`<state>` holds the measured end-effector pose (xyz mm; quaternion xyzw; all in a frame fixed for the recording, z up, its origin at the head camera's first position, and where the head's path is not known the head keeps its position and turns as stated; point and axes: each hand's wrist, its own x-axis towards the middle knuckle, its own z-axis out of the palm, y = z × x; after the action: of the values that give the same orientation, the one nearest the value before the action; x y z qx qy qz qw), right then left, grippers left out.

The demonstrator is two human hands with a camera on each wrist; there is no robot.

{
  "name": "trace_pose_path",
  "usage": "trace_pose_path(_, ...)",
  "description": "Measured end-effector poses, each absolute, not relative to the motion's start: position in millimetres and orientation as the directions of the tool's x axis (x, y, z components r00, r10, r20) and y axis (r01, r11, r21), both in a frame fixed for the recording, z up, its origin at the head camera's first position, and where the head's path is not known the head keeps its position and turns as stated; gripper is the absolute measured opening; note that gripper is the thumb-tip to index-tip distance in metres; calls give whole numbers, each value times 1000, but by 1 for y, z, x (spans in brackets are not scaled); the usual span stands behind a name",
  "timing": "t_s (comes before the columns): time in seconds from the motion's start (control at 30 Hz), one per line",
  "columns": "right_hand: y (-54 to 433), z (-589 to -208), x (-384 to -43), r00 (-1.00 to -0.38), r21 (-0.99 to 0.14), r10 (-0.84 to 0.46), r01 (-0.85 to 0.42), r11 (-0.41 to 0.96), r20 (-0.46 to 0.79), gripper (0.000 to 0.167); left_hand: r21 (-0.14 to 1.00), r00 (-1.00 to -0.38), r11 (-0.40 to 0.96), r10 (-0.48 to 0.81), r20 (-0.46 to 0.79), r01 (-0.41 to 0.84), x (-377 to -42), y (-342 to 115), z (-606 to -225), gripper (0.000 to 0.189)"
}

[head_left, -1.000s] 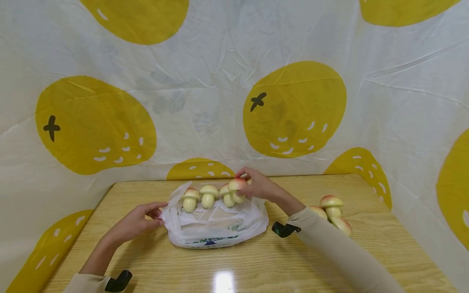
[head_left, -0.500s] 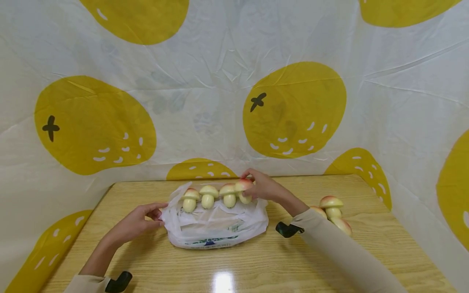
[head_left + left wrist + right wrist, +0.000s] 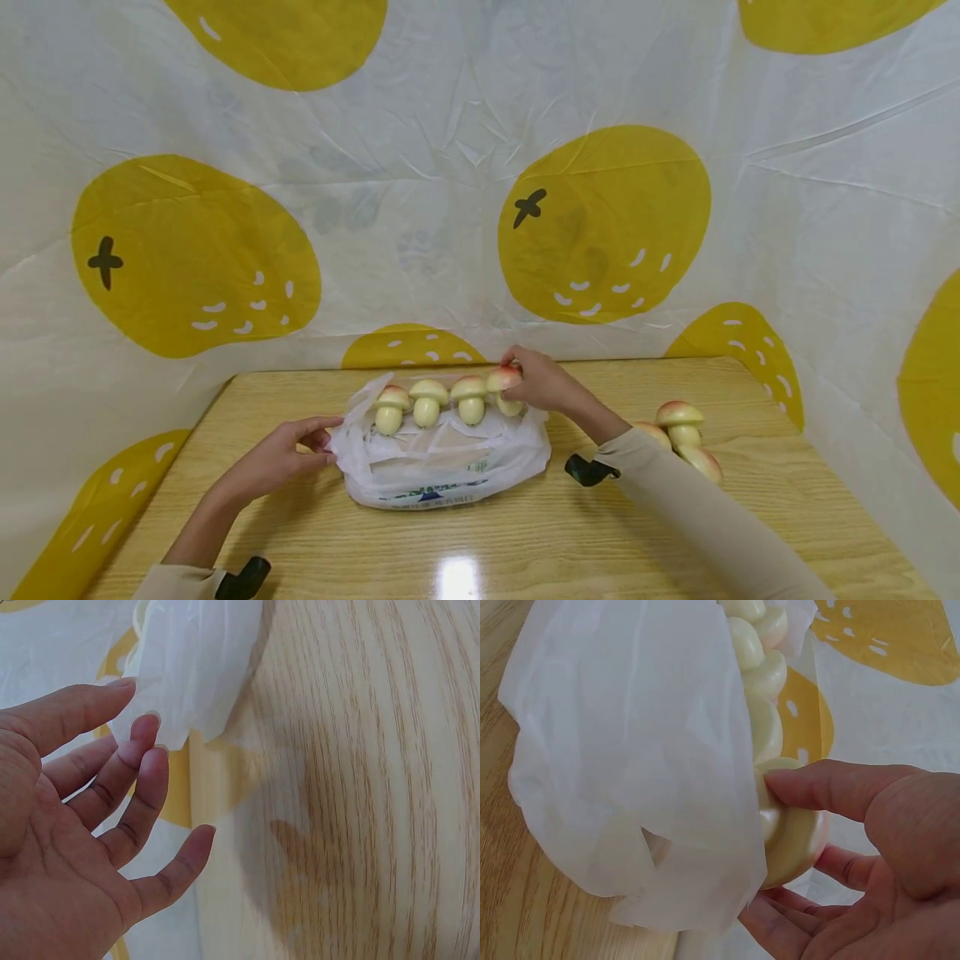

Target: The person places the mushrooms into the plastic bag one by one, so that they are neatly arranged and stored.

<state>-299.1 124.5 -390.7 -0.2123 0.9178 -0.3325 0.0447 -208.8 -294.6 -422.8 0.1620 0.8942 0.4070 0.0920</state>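
Note:
A white plastic bag (image 3: 442, 479) with green print lies on the table, and a row of pale yellow toy mushrooms (image 3: 427, 402) with reddish caps stands along its back. My right hand (image 3: 543, 379) holds the rightmost mushroom (image 3: 791, 844), thumb on the near side and fingers behind it. In the right wrist view the bag's plastic partly covers that mushroom. At the bag's left edge my left hand (image 3: 288, 450) rests with loosely bent, spread fingers. The left wrist view shows its thumb and fingertips (image 3: 146, 724) against the plastic, thumb and forefinger apart.
Several more toy mushrooms (image 3: 686, 442) lie in a small heap on the right of the wooden table (image 3: 360, 558), partly behind my right forearm. A white cloth (image 3: 420, 250) with yellow fruit prints hangs behind and around the table.
My right hand has shifted slightly right with its mushroom, opening a gap to its left neighbour, which shows more fully. My left hand and the bag stay nearly still.

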Motion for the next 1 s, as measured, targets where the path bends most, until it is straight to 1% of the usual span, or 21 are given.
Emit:
trace_pose_path(0.1, 124, -393, -299, -905, -589, -420, -375, 716, 65, 47, 759, -930, 615, 367, -33, 215, -209, -295, -424, 58)
trace_pose_path(0.27, 123, -394, -298, -914, -565, -404, -356, 744, 44, 48, 763, -928, 610, 371, -37, 214, -208, -296, -426, 59)
trace_pose_path(0.57, 119, -396, -297, -914, -472, -400, -385, 793, 74, 46, 758, -930, 615, 366, -33, 215, -209, -296, -426, 59)
trace_pose_path(0.8, 118, -400, -296, -912, -388, -388, -408, 826, 133, 46, 754, -929, 617, 370, -25, 225, -209, -296, -427, 58)
trace_pose_path(1.0, 118, -401, -294, -887, -350, -429, -461, 815, 170, 39, 759, -930, 615, 366, -35, 214, -208, -296, -426, 58)
